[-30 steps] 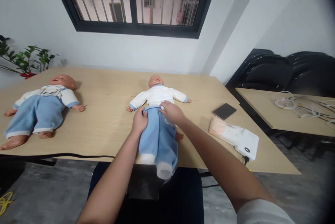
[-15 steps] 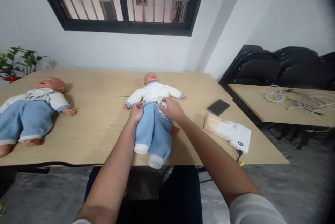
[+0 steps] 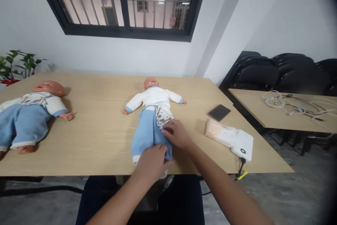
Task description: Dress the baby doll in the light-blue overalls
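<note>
A baby doll (image 3: 158,96) in a white top lies on its back before me, head toward the wall. Pale blue trousers (image 3: 144,130) cover its legs, with an animal-face print (image 3: 162,115) at the hip. My left hand (image 3: 152,161) is curled over the lower part of the trouser leg on the right, thumb apart from the fingers with blue cloth between. Beside the thigh, my right hand (image 3: 180,134) touches the trousers below the print, its fingers loosely bent and apart. The lower end of that leg is mostly hidden by my left hand.
A second doll (image 3: 31,119) in similar clothes lies at the left of the table (image 3: 100,140). On the right are a dark phone-like slab (image 3: 219,112) and a white device (image 3: 243,144) with a cable. Coiled cables (image 3: 276,102) lie on another table, before stacked black chairs (image 3: 255,70).
Both hands have left the waistband and moved down toward me. My left hand has crossed right onto the other trouser leg; my right hand has slid down beside the thigh.
</note>
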A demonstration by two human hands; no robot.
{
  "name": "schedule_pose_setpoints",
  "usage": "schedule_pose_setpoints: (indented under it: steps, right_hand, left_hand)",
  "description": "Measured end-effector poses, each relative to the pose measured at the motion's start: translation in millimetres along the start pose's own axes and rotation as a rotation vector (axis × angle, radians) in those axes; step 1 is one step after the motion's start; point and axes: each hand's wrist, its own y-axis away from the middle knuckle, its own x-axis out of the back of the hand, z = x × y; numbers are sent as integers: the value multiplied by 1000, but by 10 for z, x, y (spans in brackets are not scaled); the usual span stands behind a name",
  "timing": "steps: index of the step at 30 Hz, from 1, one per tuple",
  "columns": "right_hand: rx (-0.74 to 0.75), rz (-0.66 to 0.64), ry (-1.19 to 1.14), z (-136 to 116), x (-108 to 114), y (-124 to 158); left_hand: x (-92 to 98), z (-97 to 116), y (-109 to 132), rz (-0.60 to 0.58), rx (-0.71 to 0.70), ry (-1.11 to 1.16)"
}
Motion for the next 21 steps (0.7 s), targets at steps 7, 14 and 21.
schedule_pose_setpoints:
  steps: [7, 14, 21]
  right_hand:
    - [32, 57, -56, 56, 5, 253]
    - [-170, 192, -327, 81, -50, 494]
    - [-143, 135, -410, 67, -108, 501]
  left_hand:
    - [-123, -165, 84, 16, -95, 22]
    - [56, -181, -117, 103, -101, 163]
    - [309, -132, -906, 63, -382, -60]
